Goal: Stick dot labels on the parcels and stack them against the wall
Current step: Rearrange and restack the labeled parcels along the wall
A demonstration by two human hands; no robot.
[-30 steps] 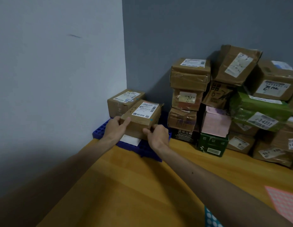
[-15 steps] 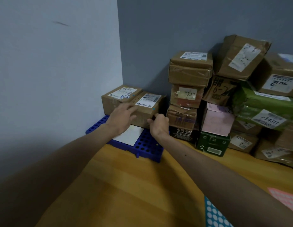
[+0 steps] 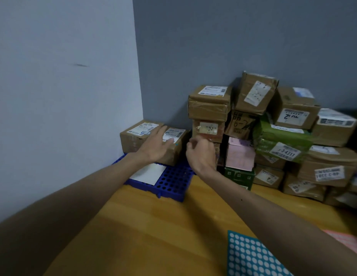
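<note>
Left hand (image 3: 155, 148) flat, fingers straight, on parcel (image 3: 176, 156), hiding part of its label (image 3: 176, 133). Right hand (image 3: 201, 154) curled alongside; whether it holds anything is unclear.

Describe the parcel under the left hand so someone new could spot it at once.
Find the corner where the pale wall meets the grey wall; a blue pallet lies on the floor there. On it sit a left parcel next to the pale wall and a right parcel beside it. Yours is the right parcel, with the left hand flat on top.

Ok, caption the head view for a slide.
Left hand rests on a parcel on the blue pallet by the wall.
</note>
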